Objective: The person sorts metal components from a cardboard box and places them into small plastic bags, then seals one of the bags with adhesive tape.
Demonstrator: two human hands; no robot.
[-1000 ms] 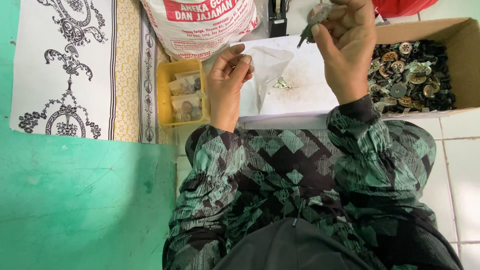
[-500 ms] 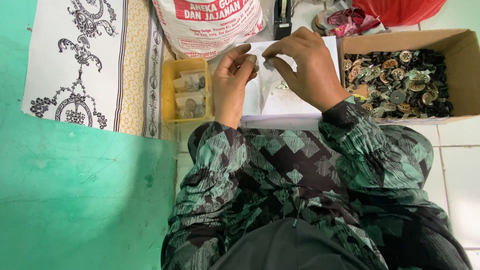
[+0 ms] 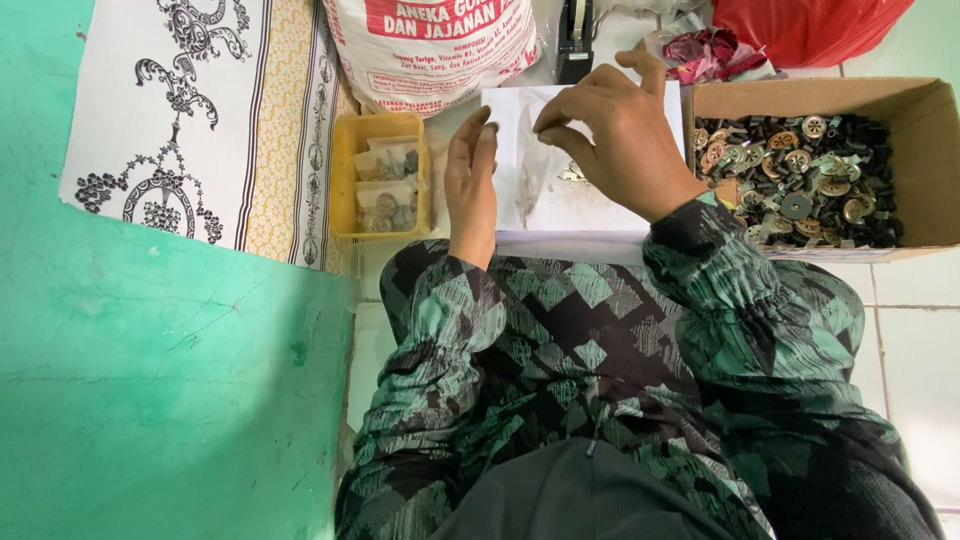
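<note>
The right hand pinches the top of a small clear plastic bag over a white sheet. The left hand, fingers straight and together, rests edge-on against the sheet's left side. The bag holds small metal pieces. A cardboard box of parts sits right, a yellow tray left.

1. A small clear plastic bag lies at the upper centre of the frame on a white sheet. It looks thin and crumpled, and its long side runs up and down the picture. Its upper end is pinched at the fingertips of the hand on the right side of the frame.
2. A few small metal pieces show at the bag's right edge, partly hidden under that hand; whether they sit inside the bag cannot be told.
3. The white sheet under them lies flat, its lower edge straight across the centre of the frame.
</note>
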